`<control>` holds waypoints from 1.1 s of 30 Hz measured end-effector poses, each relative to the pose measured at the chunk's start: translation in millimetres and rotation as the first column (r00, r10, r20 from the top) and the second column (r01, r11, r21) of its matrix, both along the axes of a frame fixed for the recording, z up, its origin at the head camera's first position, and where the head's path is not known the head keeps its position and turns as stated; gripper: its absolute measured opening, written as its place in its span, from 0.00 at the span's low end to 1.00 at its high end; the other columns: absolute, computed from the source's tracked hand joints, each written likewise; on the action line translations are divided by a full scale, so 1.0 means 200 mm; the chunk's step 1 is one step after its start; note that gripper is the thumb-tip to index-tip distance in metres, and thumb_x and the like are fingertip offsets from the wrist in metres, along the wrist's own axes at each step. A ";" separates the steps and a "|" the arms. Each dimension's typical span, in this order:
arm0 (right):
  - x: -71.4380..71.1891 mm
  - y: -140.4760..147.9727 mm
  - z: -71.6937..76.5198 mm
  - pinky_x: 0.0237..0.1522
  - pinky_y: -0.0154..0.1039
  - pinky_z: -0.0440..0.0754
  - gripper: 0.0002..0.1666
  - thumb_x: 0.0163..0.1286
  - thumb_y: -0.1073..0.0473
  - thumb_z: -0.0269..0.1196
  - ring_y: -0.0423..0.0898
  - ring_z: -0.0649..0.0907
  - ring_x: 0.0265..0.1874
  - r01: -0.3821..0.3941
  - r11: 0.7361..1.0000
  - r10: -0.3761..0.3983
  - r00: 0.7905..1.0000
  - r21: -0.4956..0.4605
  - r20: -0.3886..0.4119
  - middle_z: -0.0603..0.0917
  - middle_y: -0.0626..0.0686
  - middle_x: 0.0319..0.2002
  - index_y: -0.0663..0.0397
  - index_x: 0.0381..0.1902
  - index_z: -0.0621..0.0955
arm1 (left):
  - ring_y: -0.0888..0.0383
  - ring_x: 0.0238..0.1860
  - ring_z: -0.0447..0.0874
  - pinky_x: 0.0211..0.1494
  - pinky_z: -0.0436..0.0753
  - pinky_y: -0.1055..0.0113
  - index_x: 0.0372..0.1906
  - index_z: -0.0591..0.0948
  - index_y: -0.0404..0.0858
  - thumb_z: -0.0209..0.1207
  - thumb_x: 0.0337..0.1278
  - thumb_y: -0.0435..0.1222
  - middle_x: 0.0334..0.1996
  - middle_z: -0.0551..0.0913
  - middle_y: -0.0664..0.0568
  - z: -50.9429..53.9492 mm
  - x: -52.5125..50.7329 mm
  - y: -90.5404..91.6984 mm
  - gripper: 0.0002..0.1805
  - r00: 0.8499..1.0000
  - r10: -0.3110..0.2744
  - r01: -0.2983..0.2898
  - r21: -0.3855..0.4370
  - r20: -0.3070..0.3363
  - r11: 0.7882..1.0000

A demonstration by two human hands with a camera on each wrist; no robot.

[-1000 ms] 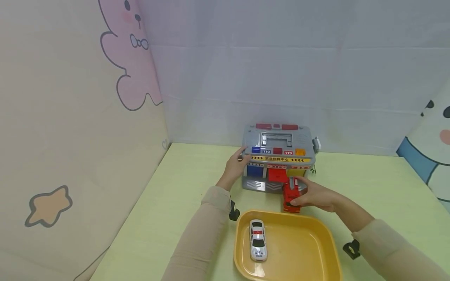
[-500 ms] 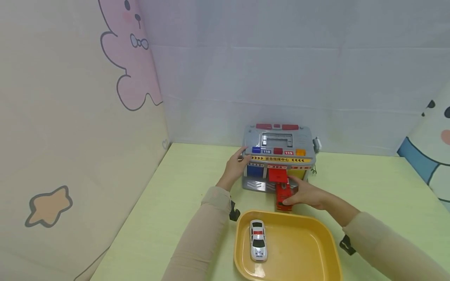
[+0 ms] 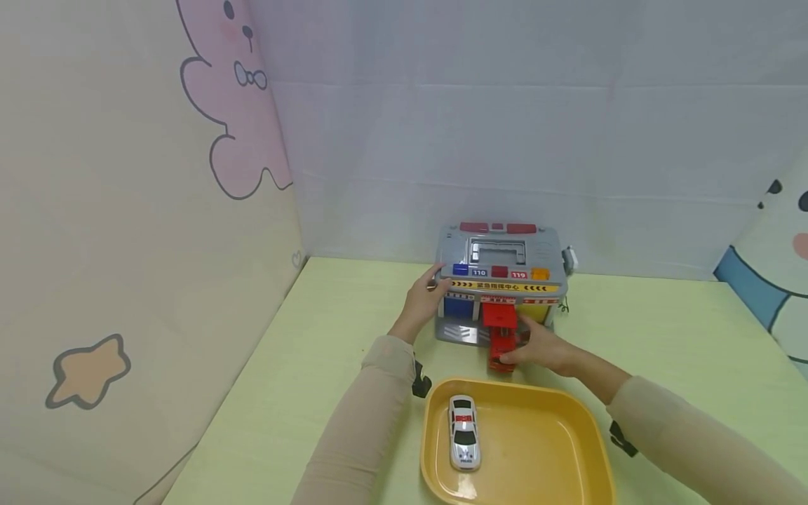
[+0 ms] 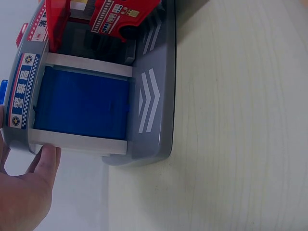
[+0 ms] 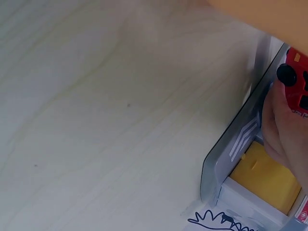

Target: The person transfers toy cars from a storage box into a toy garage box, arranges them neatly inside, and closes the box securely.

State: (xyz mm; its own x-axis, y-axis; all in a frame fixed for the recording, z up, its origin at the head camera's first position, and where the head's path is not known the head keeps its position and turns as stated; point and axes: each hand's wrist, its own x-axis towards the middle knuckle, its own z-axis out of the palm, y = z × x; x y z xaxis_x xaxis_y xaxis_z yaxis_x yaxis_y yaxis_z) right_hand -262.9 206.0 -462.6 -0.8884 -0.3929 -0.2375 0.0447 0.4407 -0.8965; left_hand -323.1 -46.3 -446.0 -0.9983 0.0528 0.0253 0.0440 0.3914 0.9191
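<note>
A grey toy garage (image 3: 451, 245) stands against the back wall. Its middle red door (image 3: 499, 315) is raised; the blue door (image 4: 82, 103) and yellow door (image 5: 267, 175) are down. My left hand (image 3: 421, 300) holds the garage's left front corner, thumb at the white post beside the blue door. With my right hand (image 3: 544, 347) I grip a red toy fire truck (image 3: 502, 342) from its right side. One end of the truck lies under the raised door, as the left wrist view shows; the other sticks out over the ramp. How far in it reaches is hidden.
A yellow tray (image 3: 536, 456) stands in front of the garage, with a white toy police car (image 3: 464, 438) lying in its left part. A small white piece (image 3: 569, 260) juts from the garage's right side. The wall rises right behind.
My right hand has moved the fire truck left and back, from beside the opening in front of the yellow door to under the raised red door. The left hand stays put.
</note>
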 end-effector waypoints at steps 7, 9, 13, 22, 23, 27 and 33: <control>-0.01 -0.02 -0.03 0.62 0.58 0.69 0.64 0.53 0.58 0.77 0.64 0.69 0.58 0.008 1.000 -0.008 0.999 0.001 -0.044 0.66 0.71 0.63 0.66 0.75 0.47 | 0.45 0.61 0.74 0.59 0.77 0.51 0.72 0.66 0.54 0.53 0.71 0.50 0.62 0.73 0.40 0.00 0.00 0.00 0.28 1.000 -0.003 0.003 -0.007 -0.004 1.000; -0.01 -0.03 -0.03 0.62 0.59 0.69 0.64 0.53 0.59 0.77 0.64 0.69 0.58 0.016 1.000 -0.016 0.999 0.001 -0.051 0.66 0.71 0.63 0.66 0.74 0.48 | 0.45 0.60 0.74 0.59 0.77 0.52 0.72 0.67 0.54 0.53 0.70 0.50 0.62 0.74 0.40 0.00 0.00 0.00 0.28 1.000 -0.003 0.003 -0.002 -0.007 1.000; 0.00 -0.04 -0.04 0.60 0.57 0.71 0.60 0.54 0.61 0.76 0.63 0.71 0.56 0.039 0.999 -0.040 0.997 -0.024 -0.060 0.69 0.71 0.59 0.69 0.72 0.50 | 0.45 0.60 0.74 0.59 0.77 0.52 0.72 0.67 0.54 0.53 0.70 0.50 0.62 0.74 0.40 0.00 0.00 -0.01 0.28 1.000 -0.002 0.002 -0.001 -0.006 1.000; 0.00 -0.05 -0.04 0.54 0.51 0.76 0.54 0.57 0.60 0.74 0.61 0.74 0.52 0.061 0.997 -0.063 0.996 -0.040 -0.058 0.74 0.69 0.55 0.73 0.70 0.53 | 0.45 0.61 0.73 0.59 0.76 0.51 0.72 0.67 0.54 0.53 0.70 0.50 0.63 0.73 0.39 0.00 0.00 0.00 0.28 1.000 -0.005 0.005 0.000 -0.005 1.000; -0.01 -0.05 -0.04 0.54 0.50 0.77 0.53 0.57 0.60 0.74 0.60 0.75 0.51 0.062 0.997 -0.064 0.996 -0.042 -0.060 0.75 0.68 0.54 0.72 0.69 0.55 | 0.45 0.61 0.73 0.59 0.76 0.51 0.72 0.66 0.54 0.53 0.70 0.50 0.63 0.72 0.40 0.00 0.00 0.00 0.28 1.000 -0.005 0.005 0.001 -0.004 1.000; -0.02 -0.05 -0.05 0.53 0.47 0.78 0.51 0.58 0.60 0.73 0.60 0.76 0.51 0.059 0.995 -0.063 0.997 -0.082 -0.041 0.75 0.69 0.55 0.71 0.68 0.55 | 0.45 0.61 0.73 0.59 0.76 0.51 0.73 0.66 0.54 0.53 0.70 0.50 0.63 0.72 0.40 0.00 0.00 0.00 0.28 1.000 -0.003 0.003 0.007 0.003 1.000; -0.04 -0.03 -0.06 0.45 0.48 0.84 0.49 0.61 0.61 0.71 0.58 0.78 0.48 0.106 0.983 -0.099 0.994 -0.148 0.051 0.71 0.72 0.56 0.71 0.68 0.53 | 0.45 0.61 0.73 0.59 0.76 0.51 0.73 0.66 0.54 0.52 0.70 0.51 0.63 0.73 0.40 0.00 0.00 0.00 0.29 1.000 -0.001 0.001 0.006 0.006 1.000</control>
State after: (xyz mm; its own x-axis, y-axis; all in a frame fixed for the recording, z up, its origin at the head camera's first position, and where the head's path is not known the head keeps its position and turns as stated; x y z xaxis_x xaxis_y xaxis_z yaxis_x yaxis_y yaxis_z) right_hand -271.7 199.7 -474.7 -0.9161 -0.3343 -0.2215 0.1229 0.2918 -0.9485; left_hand -323.1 -46.4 -446.9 -0.9984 0.0533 0.0197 0.0387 0.3859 0.9217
